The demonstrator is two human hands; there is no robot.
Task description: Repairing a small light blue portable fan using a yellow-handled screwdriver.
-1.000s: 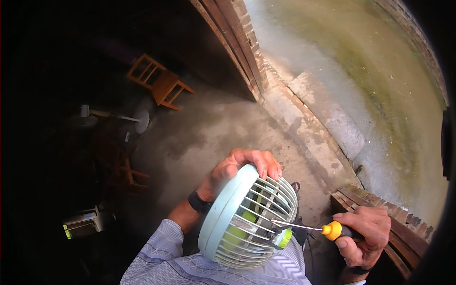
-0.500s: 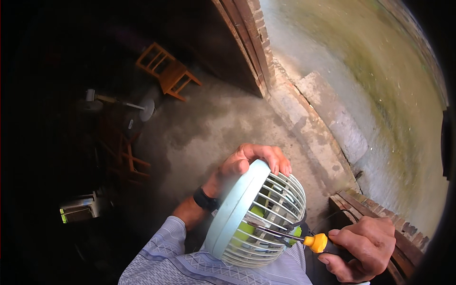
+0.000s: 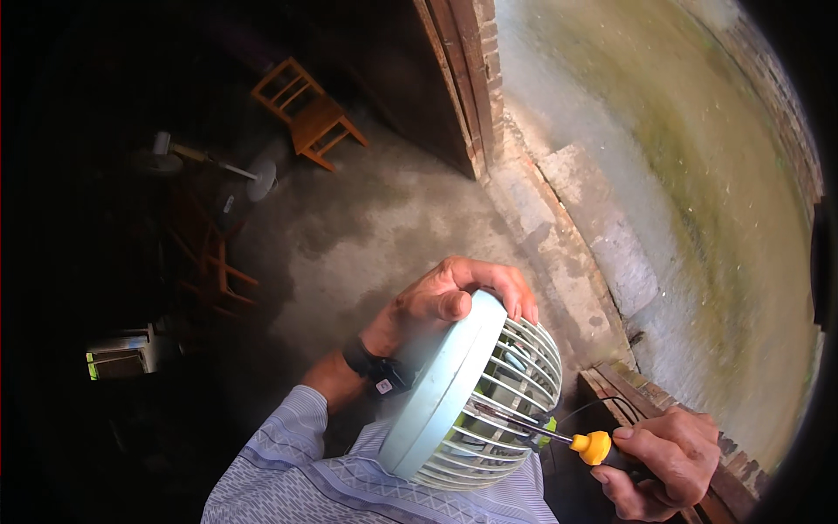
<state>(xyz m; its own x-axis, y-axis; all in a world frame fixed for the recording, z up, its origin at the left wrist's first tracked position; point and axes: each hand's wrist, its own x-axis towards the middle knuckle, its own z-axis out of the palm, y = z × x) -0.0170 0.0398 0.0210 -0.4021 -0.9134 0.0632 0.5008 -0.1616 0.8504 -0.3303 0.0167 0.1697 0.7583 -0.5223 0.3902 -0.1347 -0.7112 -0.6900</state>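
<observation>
A small fan [image 3: 428,397] with a pale blue rim and a white wire cage rests tilted against my patterned shirt. Green parts show behind the bars. Over the top of the rim curls my left hand [image 3: 458,293], thumb on the blue side and fingertips by the cage bars. My right hand [image 3: 668,463], at the lower right, is closed around the dark handle of a screwdriver [image 3: 593,447] with a yellow collar. Its thin metal shaft runs left to the cage, next to a bright green knob [image 3: 546,431]; where the tip bears is hard to make out.
A wooden chair [image 3: 318,120] stands on the concrete floor at the upper left, near a white standing fan [image 3: 260,180]. More wooden furniture [image 3: 223,271] sits in the dark at left. On the right run a door frame [image 3: 454,83], a stone threshold [image 3: 559,236] and wet ground outside.
The view has turned slightly, shifting the surroundings. The fan's rim has turned slightly in my left hand's grip. The screwdriver stays at the cage, its collar a little farther right.
</observation>
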